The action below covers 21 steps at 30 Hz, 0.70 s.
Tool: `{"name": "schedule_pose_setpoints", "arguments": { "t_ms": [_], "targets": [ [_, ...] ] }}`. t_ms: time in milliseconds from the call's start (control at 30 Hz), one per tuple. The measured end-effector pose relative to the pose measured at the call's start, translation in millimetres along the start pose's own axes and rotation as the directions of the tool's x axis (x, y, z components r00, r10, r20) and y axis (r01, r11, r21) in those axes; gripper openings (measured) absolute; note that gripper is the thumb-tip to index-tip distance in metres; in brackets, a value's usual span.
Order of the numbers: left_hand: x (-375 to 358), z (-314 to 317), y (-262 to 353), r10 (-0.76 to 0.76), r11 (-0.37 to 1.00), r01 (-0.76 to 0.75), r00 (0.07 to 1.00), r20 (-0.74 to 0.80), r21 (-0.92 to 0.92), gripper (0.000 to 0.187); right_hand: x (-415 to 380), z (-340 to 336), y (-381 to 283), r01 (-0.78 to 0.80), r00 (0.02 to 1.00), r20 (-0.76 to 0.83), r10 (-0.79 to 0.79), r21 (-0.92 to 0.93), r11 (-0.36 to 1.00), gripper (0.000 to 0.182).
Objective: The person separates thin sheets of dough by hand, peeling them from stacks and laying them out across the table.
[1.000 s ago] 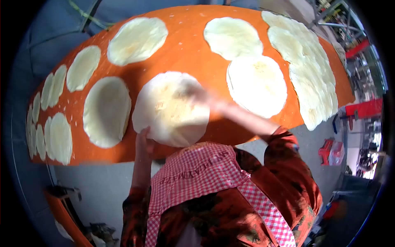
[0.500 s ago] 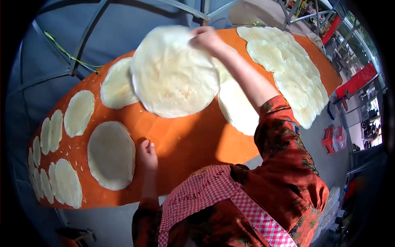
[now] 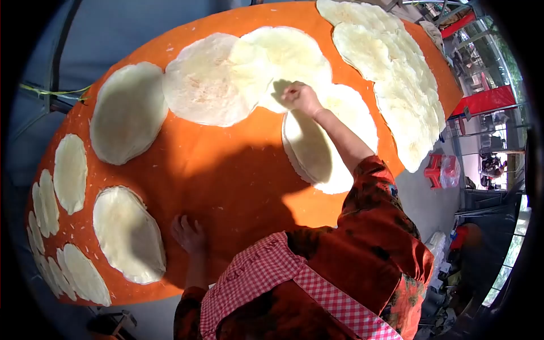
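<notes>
My right hand [image 3: 303, 101] has its fingers curled together above the thin round flatbreads, with nothing visible in them. Just to its left lies a browned-speckled flatbread [image 3: 198, 85], overlapping a paler flatbread [image 3: 292, 54] at the back. Below the right hand is a stack of flatbreads [image 3: 309, 144], partly in shadow. My left hand [image 3: 188, 233] rests with fingers spread on the orange tabletop [image 3: 226, 170]. Beside it, to the left, sits a small stack of round flatbreads [image 3: 122, 226]. Another flatbread stack [image 3: 127, 113] lies farther back on the left.
Several more flatbreads [image 3: 71, 173] line the left end of the table. A broad layer of overlapping flatbreads [image 3: 391, 68] covers the right end. A red stool [image 3: 433, 170] with a plastic bag [image 3: 449, 171] stands on the floor at right.
The large flatbread my right hand held up by its edge now lies flat on the table, let go. That hand has come lower and nearer. My left hand's fingers have spread. The view has shifted.
</notes>
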<state>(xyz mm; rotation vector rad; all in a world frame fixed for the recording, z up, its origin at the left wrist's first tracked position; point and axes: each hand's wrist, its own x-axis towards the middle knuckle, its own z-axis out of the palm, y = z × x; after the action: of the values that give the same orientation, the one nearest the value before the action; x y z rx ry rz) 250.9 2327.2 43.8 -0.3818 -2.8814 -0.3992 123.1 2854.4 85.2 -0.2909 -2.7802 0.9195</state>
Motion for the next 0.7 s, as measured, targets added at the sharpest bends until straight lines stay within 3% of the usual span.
{"name": "schedule_pose_setpoints", "arguments": {
  "t_ms": [67,200,300,333,433,467,500,567,633,700],
  "targets": [
    [3.0,-1.0,3.8,-0.005,1.000,0.005,1.000,0.020,-0.017,0.035,-1.5,8.1,-10.5,0.097,0.993,0.089,-0.082,-0.183,0.978,0.030],
    [3.0,4.8,0.9,0.002,1.000,-0.001,1.000,0.030,-0.010,0.034,7.1,9.6,-21.1,0.116,0.977,0.209,-0.039,-0.371,0.921,0.047],
    [2.3,4.7,0.3,0.003,1.000,-0.003,0.999,0.039,0.004,0.034,10.9,17.2,-33.2,0.135,0.979,0.195,-0.063,-0.386,0.913,0.045],
    [1.1,7.1,-1.0,0.001,1.000,-0.001,0.999,0.032,0.007,0.034,10.5,25.9,-31.7,0.211,0.978,0.092,-0.190,-0.412,0.886,0.033],
    [1.9,7.8,-1.6,0.010,1.000,-0.011,1.000,0.021,0.013,0.034,28.0,40.5,-15.3,0.228,0.972,0.118,-0.203,-0.264,0.937,0.022],
    [2.6,7.0,-1.2,0.015,1.000,-0.015,1.000,0.020,0.014,0.034,32.0,31.5,-25.0,0.167,0.986,0.058,-0.159,-0.200,0.965,0.017],
    [2.9,6.4,0.0,0.013,1.000,-0.014,1.000,0.017,0.016,0.034,40.8,22.9,-30.2,0.046,0.993,0.113,-0.022,-0.221,0.974,0.014],
    [2.9,4.6,1.8,0.012,1.000,-0.012,1.000,0.009,0.022,0.034,62.7,17.4,-12.6,0.071,0.991,0.129,-0.047,-0.192,0.979,0.014],
    [3.2,3.6,1.1,-0.004,1.000,0.004,1.000,0.028,-0.002,0.034,77.3,-7.4,-21.9,0.008,0.984,0.176,0.031,-0.216,0.976,0.015],
    [2.8,3.1,0.4,-0.011,1.000,0.011,1.000,0.028,-0.011,0.034,106.8,-20.7,1.2,0.086,0.986,0.156,-0.050,-0.232,0.969,0.018]
  ]
}}
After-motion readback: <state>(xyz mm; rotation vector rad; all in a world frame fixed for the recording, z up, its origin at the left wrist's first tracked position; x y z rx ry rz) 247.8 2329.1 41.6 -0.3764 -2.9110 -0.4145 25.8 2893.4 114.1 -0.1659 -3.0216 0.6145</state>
